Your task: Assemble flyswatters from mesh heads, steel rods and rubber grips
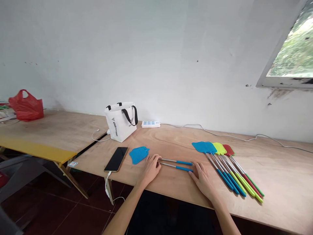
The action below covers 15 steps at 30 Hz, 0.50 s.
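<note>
Two telescopic fly swatter handles lie side by side on the table between my hands, metal rods to the left and blue grips (184, 169) to the right. At the rod ends rests my left hand (152, 168), its bent fingers and thumb apart and touching the metal. My right hand (202, 179) lies at the grip ends, thumb and fingers spread. Just left of my left hand is a blue fly swatter head (139, 154), detached and lying flat; whether more than one is stacked there I cannot tell. Several assembled fly swatters (228, 169) in blue, yellow-green, red and green fan out on the right.
A black-screened phone (116, 159) with a white cable lies at the left table edge. Behind it stand a white bag (122, 125) with black handles and a power strip (151, 124), its cord along the wall. A red plastic bag (26, 106) sits far left.
</note>
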### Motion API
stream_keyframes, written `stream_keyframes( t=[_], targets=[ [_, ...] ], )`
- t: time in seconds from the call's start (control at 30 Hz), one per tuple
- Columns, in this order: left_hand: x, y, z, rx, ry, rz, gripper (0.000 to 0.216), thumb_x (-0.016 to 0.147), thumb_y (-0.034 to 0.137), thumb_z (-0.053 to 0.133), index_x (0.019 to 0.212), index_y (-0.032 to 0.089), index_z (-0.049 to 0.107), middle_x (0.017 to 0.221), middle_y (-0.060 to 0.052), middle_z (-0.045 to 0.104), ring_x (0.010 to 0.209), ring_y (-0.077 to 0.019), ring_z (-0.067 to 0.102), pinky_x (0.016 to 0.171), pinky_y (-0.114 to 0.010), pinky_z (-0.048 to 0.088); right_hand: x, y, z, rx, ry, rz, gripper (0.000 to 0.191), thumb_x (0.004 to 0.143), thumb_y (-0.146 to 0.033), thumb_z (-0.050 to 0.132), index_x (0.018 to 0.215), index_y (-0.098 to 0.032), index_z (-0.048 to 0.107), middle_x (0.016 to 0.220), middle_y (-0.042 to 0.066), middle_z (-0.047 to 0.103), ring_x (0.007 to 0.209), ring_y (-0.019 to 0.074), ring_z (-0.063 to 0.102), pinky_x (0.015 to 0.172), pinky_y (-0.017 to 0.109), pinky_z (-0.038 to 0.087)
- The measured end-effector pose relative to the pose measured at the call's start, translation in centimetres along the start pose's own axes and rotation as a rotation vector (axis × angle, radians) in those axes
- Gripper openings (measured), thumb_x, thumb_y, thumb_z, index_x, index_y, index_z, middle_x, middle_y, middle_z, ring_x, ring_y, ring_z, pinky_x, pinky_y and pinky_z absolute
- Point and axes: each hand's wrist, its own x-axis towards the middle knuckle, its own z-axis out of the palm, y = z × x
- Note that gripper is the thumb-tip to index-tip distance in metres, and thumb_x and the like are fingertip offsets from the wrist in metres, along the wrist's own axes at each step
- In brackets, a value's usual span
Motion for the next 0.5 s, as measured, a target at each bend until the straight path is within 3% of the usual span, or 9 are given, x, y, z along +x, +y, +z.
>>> stream_keyframes(
  t=[0.13, 0.33, 0.5],
  targets=[
    [0.1, -1.1, -0.8, -0.113, -0.029, 0.017, 0.045, 0.084, -0.002, 0.043, 0.111, 0.023, 0.068, 0.121, -0.006, 0.067, 0.115, -0.0214, 0.064, 0.105, -0.038, 0.051, 0.2, 0.3, -0.7, -0.012, -0.08, -0.015, 0.05, 0.096, -0.046, 0.045, 0.142, -0.025, 0.05, 0.146, 0.01, 0.055, 0.137, 0.0285, 0.05, 0.114, 0.048, 0.04],
    [0.0, -1.2, -0.9, -0.14, -0.091, 0.041, 0.052, 0.085, -0.003, 0.039, 0.113, 0.026, 0.072, 0.132, -0.003, 0.064, 0.121, -0.0197, 0.062, 0.109, -0.036, 0.048, 0.5, 1.0, -1.8, 0.032, -0.093, -0.016, 0.036, 0.094, -0.047, 0.049, 0.122, -0.026, 0.057, 0.127, 0.009, 0.067, 0.124, 0.028, 0.06, 0.11, 0.047, 0.044],
    [0.2, -2.0, -0.2, -0.075, 0.044, -0.005, 0.039, 0.091, 0.008, 0.05, 0.122, 0.024, 0.065, 0.13, -0.007, 0.062, 0.124, -0.0231, 0.059, 0.109, -0.04, 0.047, 0.4, 1.4, -1.1, -0.036, -0.052, -0.002, 0.041, 0.096, -0.049, 0.045, 0.128, -0.026, 0.055, 0.135, 0.01, 0.063, 0.128, 0.03, 0.057, 0.11, 0.051, 0.042]
  ],
)
